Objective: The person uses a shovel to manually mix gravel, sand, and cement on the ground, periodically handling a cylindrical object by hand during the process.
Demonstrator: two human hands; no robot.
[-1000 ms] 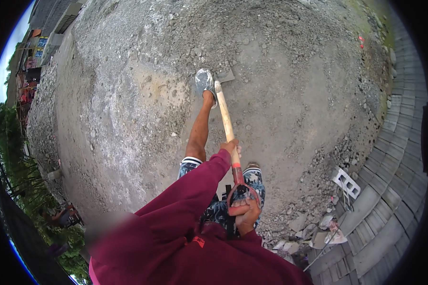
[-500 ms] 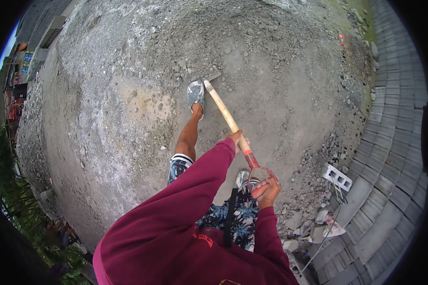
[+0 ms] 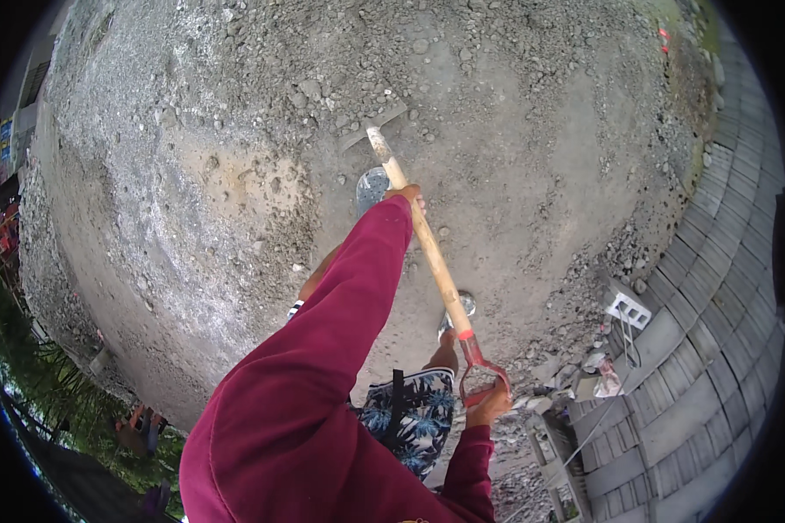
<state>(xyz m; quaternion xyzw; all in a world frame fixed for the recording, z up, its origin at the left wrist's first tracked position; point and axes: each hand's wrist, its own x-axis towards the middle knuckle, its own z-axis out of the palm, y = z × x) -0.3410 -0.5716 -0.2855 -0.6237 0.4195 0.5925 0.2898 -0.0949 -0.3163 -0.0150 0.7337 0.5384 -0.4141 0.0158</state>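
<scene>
A shovel (image 3: 439, 266) with a pale wooden shaft and a red D-shaped handle slants across the middle of the view. My left hand (image 3: 407, 195) is closed round the shaft, well down toward the blade. At the handle end, my right hand (image 3: 494, 400) grips the red D-shaped grip. The flat metal blade (image 3: 389, 115) rests at the gravelly ground, just beyond my left shoe (image 3: 372, 185); its lower part cannot be made out against the grit. My right shoe (image 3: 464, 305) stands beside the upper shaft.
Loose grey gravel and soil (image 3: 532, 166) spread around my feet. On the right are stacked grey blocks (image 3: 715, 349), a white hollow block (image 3: 628, 307) and rubble. A wooden frame (image 3: 556, 458) lies at the lower right. Greenery (image 3: 39, 375) grows at the left edge.
My left hand has slid down the shaft toward the blade. My right hand and the handle have moved lower in view, and the blade shows wider. My body has leaned forward.
</scene>
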